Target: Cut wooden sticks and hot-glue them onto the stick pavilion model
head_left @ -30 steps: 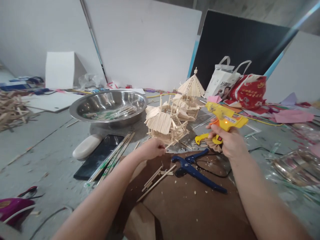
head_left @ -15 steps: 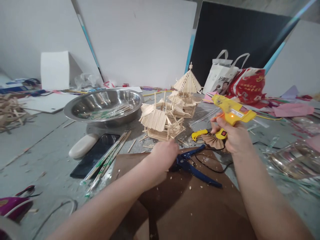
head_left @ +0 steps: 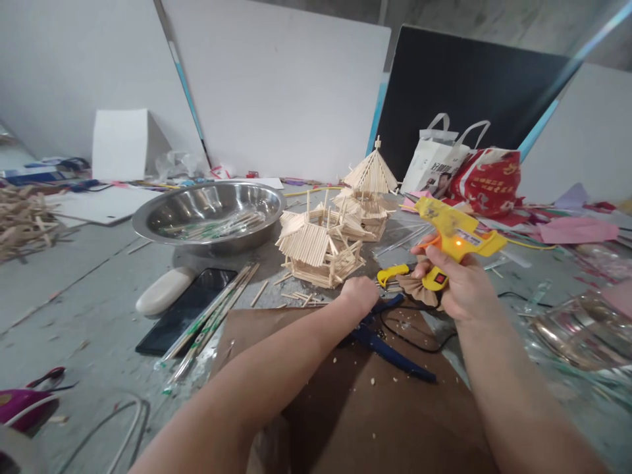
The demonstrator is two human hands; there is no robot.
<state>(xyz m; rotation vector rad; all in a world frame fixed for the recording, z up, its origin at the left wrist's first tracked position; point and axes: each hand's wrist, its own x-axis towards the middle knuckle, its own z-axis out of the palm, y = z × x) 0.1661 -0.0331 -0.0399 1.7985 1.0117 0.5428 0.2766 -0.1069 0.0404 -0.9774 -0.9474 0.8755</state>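
My right hand (head_left: 459,283) grips a yellow hot glue gun (head_left: 454,230), a finger at its orange trigger and an orange light glowing on its side. My left hand (head_left: 361,295) reaches over the far edge of the brown sheet (head_left: 395,421), closed with its fingers pointing down; its fingertips and anything in them are hidden. Beneath and beside it lie blue-handled pliers (head_left: 395,355). Just beyond stands a small pavilion of wooden sticks (head_left: 320,247), its roof partly covered. Loose cut sticks (head_left: 301,298) lie in front of the pavilion.
Behind is a finished-looking stick pavilion (head_left: 371,178). To the left are a steel basin (head_left: 207,240), a phone (head_left: 192,309), a white oval object (head_left: 165,291) and bundled sticks (head_left: 217,309). A yellow-handled tool (head_left: 392,274) and black cord (head_left: 419,345) lie near the glue gun.
My left hand has moved right, from in front of the pavilion toward the yellow-handled tool. My right hand holds the glue gun in nearly the same place. The view has tilted slightly up.
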